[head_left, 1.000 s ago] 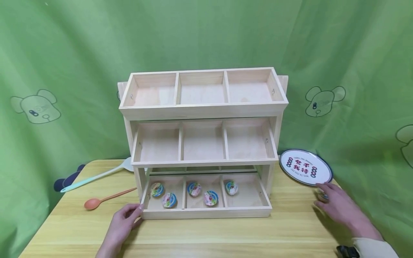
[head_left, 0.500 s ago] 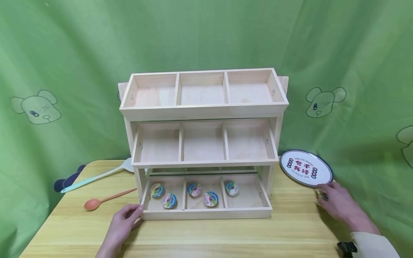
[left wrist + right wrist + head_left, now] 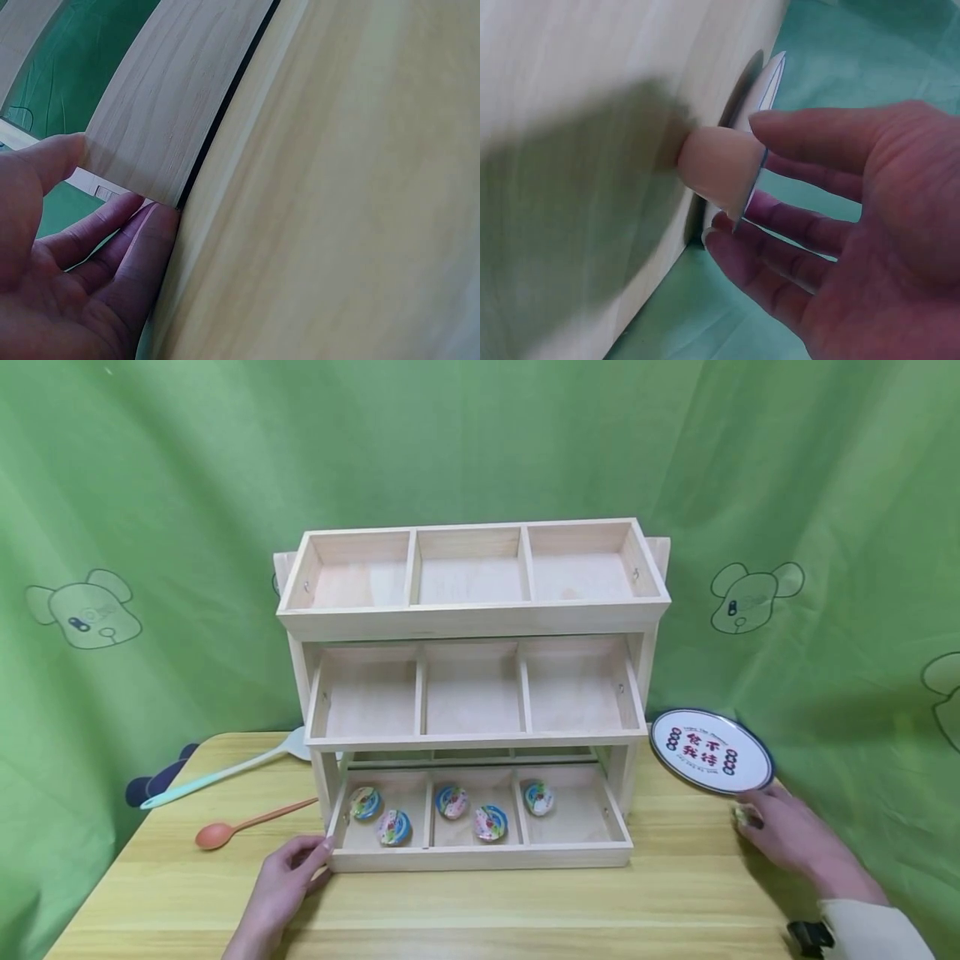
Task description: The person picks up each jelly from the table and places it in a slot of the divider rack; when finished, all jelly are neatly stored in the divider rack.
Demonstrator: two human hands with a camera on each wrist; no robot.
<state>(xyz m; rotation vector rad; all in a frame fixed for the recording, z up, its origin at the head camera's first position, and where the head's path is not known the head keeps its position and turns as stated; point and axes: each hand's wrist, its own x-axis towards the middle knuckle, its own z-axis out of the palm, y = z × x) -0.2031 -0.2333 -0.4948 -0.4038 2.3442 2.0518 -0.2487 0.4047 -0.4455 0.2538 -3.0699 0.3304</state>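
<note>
In the head view a three-tier wooden rack (image 3: 472,621) stands on the table. Its bottom tray (image 3: 480,858) carries several small jelly cups (image 3: 491,822) with colourful lids, spread across three compartments. My left hand (image 3: 277,885) holds that tray's front left corner; in the left wrist view the thumb is at the board's (image 3: 176,97) upper edge, fingertips at its end and lower edge. At the right, my right hand (image 3: 798,839) pinches another jelly cup (image 3: 720,166) by the rim, just in front of the plate (image 3: 738,735). The right wrist view shows this cup's pale body tipped sideways.
A turquoise-handled spatula (image 3: 225,777) and an orange spoon (image 3: 215,835) lie left of the rack. The upper tray (image 3: 472,578) and middle tray (image 3: 472,689) hang above the bottom one. A green curtain (image 3: 480,443) closes off the back and sides.
My right fingers have closed in on the cup at the plate, and its pale side now shows where its lid showed before. The left hand and the trays have stayed put.
</note>
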